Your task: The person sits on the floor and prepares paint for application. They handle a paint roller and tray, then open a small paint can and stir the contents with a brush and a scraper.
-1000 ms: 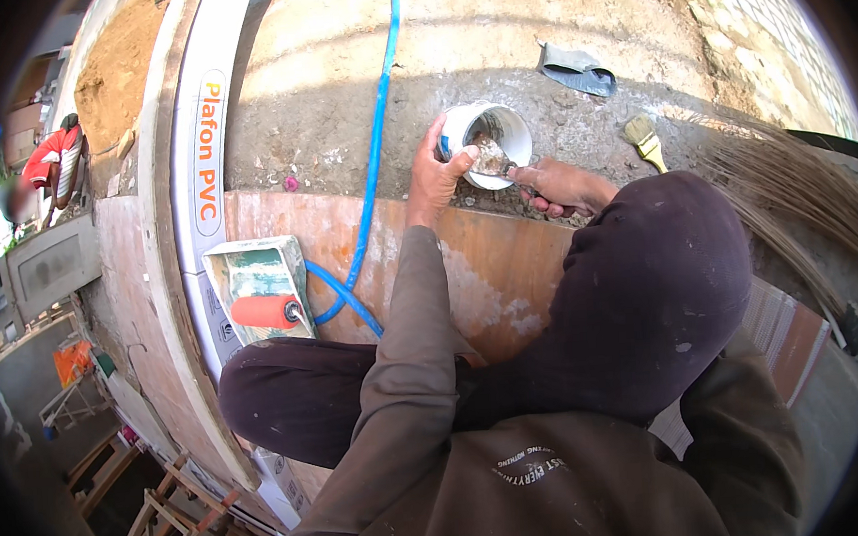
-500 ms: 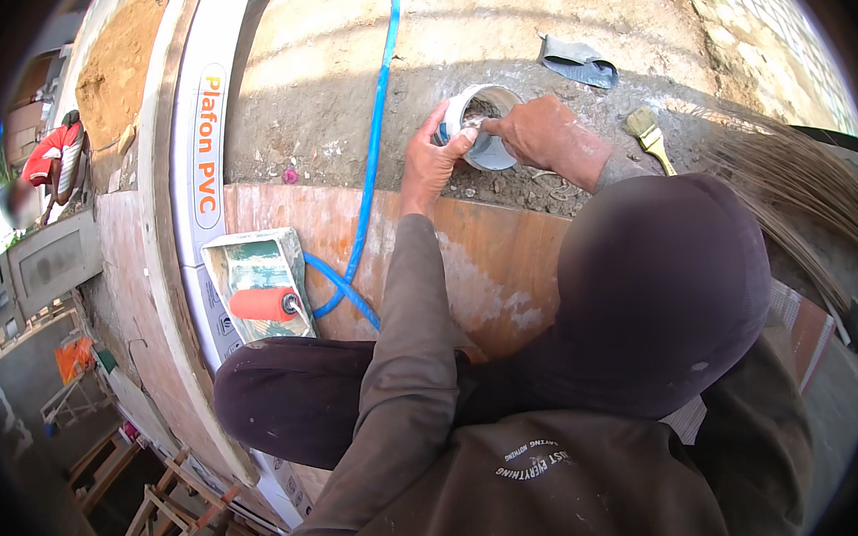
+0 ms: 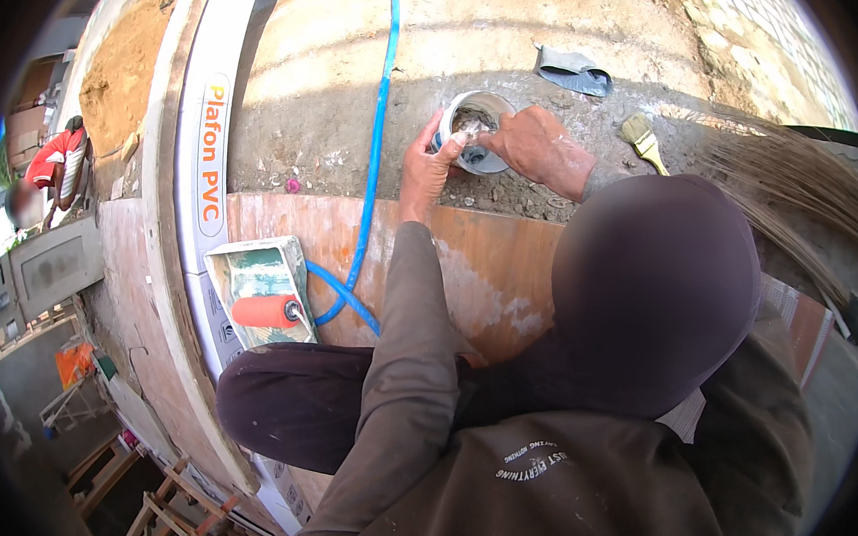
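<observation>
My left hand [image 3: 424, 168] is closed around the left side of a small white tub [image 3: 489, 161], its thumb over the rim. The tub is tilted, and its mouth faces me. Inside, a greyish-white crust or paste [image 3: 470, 120] clings to the wall. My right hand [image 3: 539, 151] reaches in from the right, with thumb and forefinger pinched at the tub's mouth. Something pale lies at those fingertips, too small to make out. A paintbrush [image 3: 643, 143] with a yellowish handle rests on the ground beyond my right wrist.
A paint tray [image 3: 214, 274] holding an orange roller [image 3: 264, 312] sits by my left knee. A blue hose [image 3: 376, 145] crosses the ground and boards. Grey scrap [image 3: 574, 70] lies beyond the tub, with a twig broom [image 3: 782, 162] at right. Another person [image 3: 58, 161] bends at far left.
The view has shifted slightly. My right hand's fingers have moved a little at the tub's mouth, and more of the pale crust inside shows. My left hand keeps its grip on the tub.
</observation>
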